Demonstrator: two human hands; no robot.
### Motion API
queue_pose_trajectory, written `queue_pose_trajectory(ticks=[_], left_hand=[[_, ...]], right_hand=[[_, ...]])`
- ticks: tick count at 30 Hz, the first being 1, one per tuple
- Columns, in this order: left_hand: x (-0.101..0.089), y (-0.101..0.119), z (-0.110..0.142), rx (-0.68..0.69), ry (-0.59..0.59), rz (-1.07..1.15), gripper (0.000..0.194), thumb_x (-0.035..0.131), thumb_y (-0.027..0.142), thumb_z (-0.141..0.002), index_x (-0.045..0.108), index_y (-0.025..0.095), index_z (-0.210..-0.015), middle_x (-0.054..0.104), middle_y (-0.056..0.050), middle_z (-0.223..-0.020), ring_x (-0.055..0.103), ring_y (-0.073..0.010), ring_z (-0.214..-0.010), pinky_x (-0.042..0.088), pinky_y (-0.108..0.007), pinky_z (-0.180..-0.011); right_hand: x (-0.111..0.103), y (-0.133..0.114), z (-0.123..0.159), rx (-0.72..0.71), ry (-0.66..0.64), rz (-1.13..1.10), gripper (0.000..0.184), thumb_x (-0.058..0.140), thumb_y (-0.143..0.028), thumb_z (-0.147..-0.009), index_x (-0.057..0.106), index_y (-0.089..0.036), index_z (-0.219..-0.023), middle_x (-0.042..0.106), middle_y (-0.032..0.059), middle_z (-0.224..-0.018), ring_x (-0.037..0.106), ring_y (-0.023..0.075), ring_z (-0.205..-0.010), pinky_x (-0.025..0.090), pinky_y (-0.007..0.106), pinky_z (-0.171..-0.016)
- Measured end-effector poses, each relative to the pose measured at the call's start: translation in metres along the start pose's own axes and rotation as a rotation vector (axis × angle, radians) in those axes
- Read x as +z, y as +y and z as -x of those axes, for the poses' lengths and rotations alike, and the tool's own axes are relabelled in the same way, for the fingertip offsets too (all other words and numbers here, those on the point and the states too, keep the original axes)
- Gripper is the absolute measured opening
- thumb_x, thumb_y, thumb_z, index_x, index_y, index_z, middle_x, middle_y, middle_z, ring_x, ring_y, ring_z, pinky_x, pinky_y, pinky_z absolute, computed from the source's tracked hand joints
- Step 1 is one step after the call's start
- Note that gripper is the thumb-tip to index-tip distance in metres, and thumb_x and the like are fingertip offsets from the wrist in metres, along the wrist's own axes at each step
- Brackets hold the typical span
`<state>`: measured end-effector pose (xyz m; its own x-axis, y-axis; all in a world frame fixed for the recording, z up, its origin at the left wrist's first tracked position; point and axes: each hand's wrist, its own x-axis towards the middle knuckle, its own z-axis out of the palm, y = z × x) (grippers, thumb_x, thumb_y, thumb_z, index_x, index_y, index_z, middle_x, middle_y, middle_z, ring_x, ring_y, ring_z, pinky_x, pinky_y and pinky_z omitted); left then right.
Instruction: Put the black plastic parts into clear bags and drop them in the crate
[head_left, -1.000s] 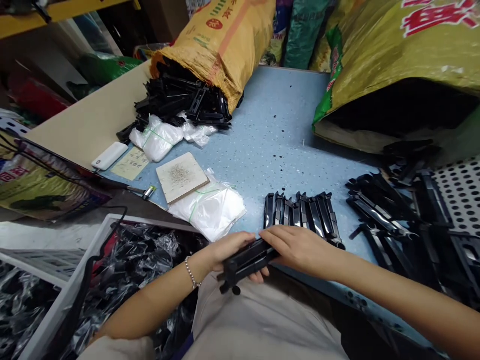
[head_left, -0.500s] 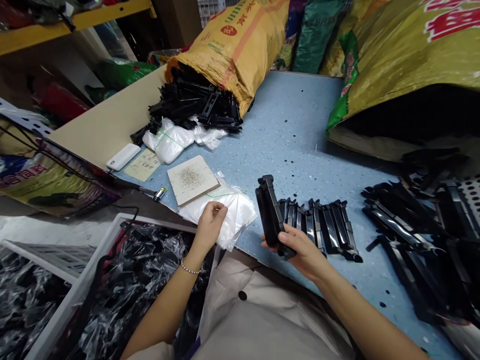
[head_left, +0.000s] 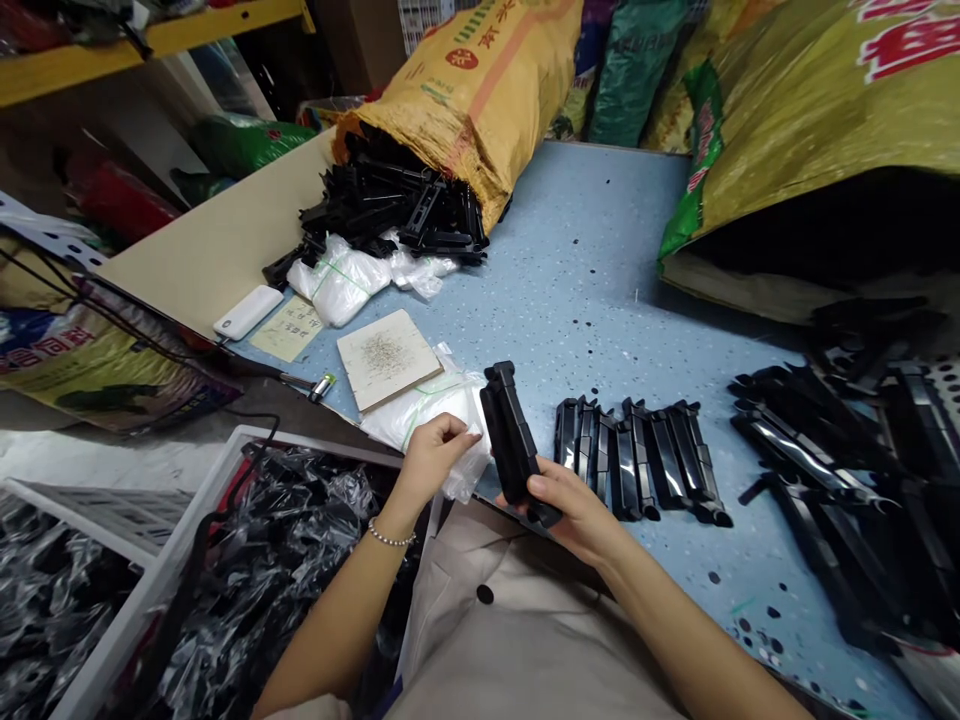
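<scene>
My right hand (head_left: pixel 574 505) is closed around a black plastic part (head_left: pixel 511 440), long and ridged, held upright and tilted over the table's near edge. My left hand (head_left: pixel 435 460) pinches the edge of a thin clear plastic bag (head_left: pixel 466 462), just left of the black part. Under and beyond that hand lies a stack of clear bags (head_left: pixel 420 405), partly covered by a square board (head_left: pixel 388 358) with brown specks. To the right of my right hand, a row of similar black parts (head_left: pixel 637 460) lies side by side on the blue table (head_left: pixel 555 300).
A yellow sack (head_left: pixel 480 90) spills black parts at the back; another large sack (head_left: pixel 817 130) gapes at right above a pile of parts (head_left: pixel 825 450). A crate (head_left: pixel 247 435) of bagged black parts stands below left. A white device (head_left: pixel 247 312) and note (head_left: pixel 286 330) lie at left.
My right hand has carried the black part left, toward my left hand. My left hand has shifted slightly right and nearer, drawing a bag's edge along.
</scene>
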<state>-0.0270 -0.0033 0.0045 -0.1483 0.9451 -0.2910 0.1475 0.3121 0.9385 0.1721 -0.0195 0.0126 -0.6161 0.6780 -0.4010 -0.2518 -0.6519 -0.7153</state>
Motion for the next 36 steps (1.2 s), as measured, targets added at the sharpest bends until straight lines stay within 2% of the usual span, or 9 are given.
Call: queue_pose_trajectory(ticks=[4,8,11,14,21,24,28,32,36], left_hand=[[0.004,-0.001,-0.005,-0.016,-0.018,0.073,0.038,0.067,0.04,-0.068,0.041,0.014,-0.059,0.038,0.006,-0.057,0.033,-0.0012,-0.057,0.028,-0.015,-0.058],[-0.011,-0.003,-0.004,0.039,0.097,0.134,0.038,0.066,0.041,-0.069,0.04,0.014,-0.062,0.047,0.003,-0.067,0.045,-0.0028,-0.066,0.038,-0.015,-0.066],[-0.022,-0.008,0.002,0.307,0.289,-0.137,0.024,0.064,0.032,-0.073,0.048,0.014,-0.07,0.057,-0.003,-0.09,0.054,-0.0076,-0.089,0.045,-0.02,-0.082],[-0.024,-0.012,0.008,0.532,0.225,-0.516,0.017,0.046,0.024,-0.084,0.061,0.016,-0.079,0.059,-0.008,-0.114,0.056,-0.0087,-0.094,0.048,-0.026,-0.09],[-0.011,-0.008,0.003,0.51,0.203,-0.67,0.044,0.035,0.015,-0.086,0.059,0.02,-0.122,0.056,-0.01,-0.126,0.057,-0.0119,-0.106,0.049,-0.03,-0.098],[-0.003,0.0,0.0,0.456,0.097,-0.568,0.044,0.046,0.017,-0.083,0.056,0.02,-0.125,0.053,-0.01,-0.126,0.056,-0.0031,-0.077,0.052,-0.023,-0.084],[-0.004,0.008,-0.005,0.409,-0.103,-0.453,0.05,0.052,0.017,-0.08,0.052,0.023,-0.129,0.05,-0.009,-0.126,0.048,0.0027,-0.065,0.05,-0.016,-0.067],[-0.013,0.006,-0.003,0.515,-0.173,-0.667,0.065,0.044,0.012,-0.082,0.033,0.028,-0.144,0.04,-0.012,-0.141,0.055,-0.0003,-0.074,0.055,-0.019,-0.073],[-0.005,-0.003,0.013,0.749,-0.132,-0.881,0.076,0.035,0.007,-0.083,0.007,0.023,-0.152,0.027,-0.016,-0.152,0.049,-0.0189,-0.13,0.054,-0.031,-0.1]], right_hand=[[0.007,0.001,-0.013,-0.042,0.004,-0.016,0.044,0.077,-0.045,-0.071,0.062,-0.01,-0.093,0.065,0.0071,-0.085,0.059,0.0115,-0.074,0.043,0.021,-0.069],[0.003,0.0,-0.017,-0.049,0.201,-0.137,0.043,0.077,-0.045,-0.07,0.064,-0.011,-0.092,0.067,0.0089,-0.087,0.061,0.0145,-0.079,0.046,0.021,-0.068],[-0.002,0.003,-0.015,-0.059,0.31,-0.239,0.04,0.078,-0.044,-0.071,0.065,-0.011,-0.088,0.067,0.0104,-0.092,0.062,0.0158,-0.081,0.047,0.022,-0.066],[-0.002,0.009,-0.015,-0.068,0.322,-0.284,0.039,0.079,-0.042,-0.069,0.065,-0.012,-0.09,0.067,0.0096,-0.092,0.062,0.0154,-0.079,0.046,0.021,-0.063],[0.0,0.008,0.003,-0.152,0.417,-0.243,0.038,0.077,-0.041,-0.073,0.065,-0.013,-0.096,0.066,0.0081,-0.096,0.059,0.0105,-0.074,0.046,0.019,-0.064],[-0.003,0.005,0.032,-0.101,0.196,-0.215,0.051,0.077,-0.044,-0.072,0.063,-0.012,-0.11,0.066,0.0091,-0.093,0.058,0.0091,-0.069,0.046,0.018,-0.062],[-0.013,0.014,0.052,0.245,-0.244,-0.406,0.062,0.064,-0.056,-0.08,0.059,-0.007,-0.117,0.065,0.0123,-0.088,0.063,0.0128,-0.071,0.05,0.018,-0.061],[-0.026,0.026,0.033,0.359,-0.198,-0.679,0.056,0.05,-0.056,-0.09,0.058,-0.006,-0.113,0.062,0.0069,-0.08,0.055,0.0033,-0.062,0.044,0.007,-0.054],[-0.023,0.023,0.014,0.321,-0.258,-0.687,0.064,0.046,-0.061,-0.088,0.058,-0.003,-0.112,0.054,0.0028,-0.068,0.036,0.0003,-0.046,0.034,0.007,-0.042]])
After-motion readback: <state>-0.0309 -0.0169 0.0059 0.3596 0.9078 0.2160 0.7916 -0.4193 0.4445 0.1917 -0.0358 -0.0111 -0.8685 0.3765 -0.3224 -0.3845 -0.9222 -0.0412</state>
